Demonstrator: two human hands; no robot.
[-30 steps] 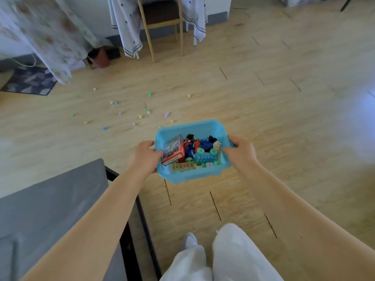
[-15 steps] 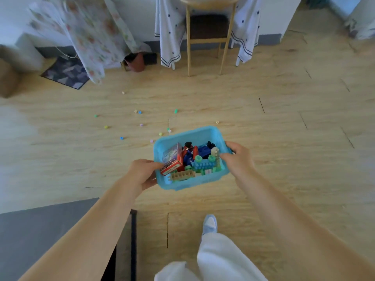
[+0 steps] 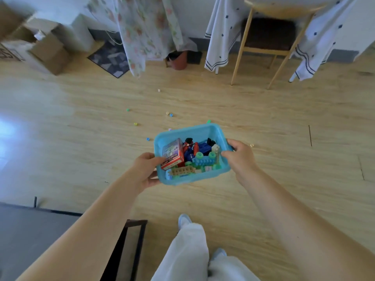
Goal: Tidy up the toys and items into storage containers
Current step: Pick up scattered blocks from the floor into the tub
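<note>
At the centre of the frame the left hand [image 3: 146, 169] and the right hand [image 3: 240, 155] grip opposite ends of a blue plastic bin [image 3: 203, 130], fingers curled round its rim, holding it above the wooden floor [image 3: 263, 118]. Inside lie a red card box [image 3: 172, 154] and building blocks [image 3: 199, 159]. Small beads [image 3: 135, 124] dot the floor above it, toward a wooden chair [image 3: 269, 47] at upper right.

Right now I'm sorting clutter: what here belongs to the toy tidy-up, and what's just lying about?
Job:
blue bin, held by left hand and right hand
building blocks
red box
loose beads on floor

Lying about:
cardboard box
chair
mat
</note>
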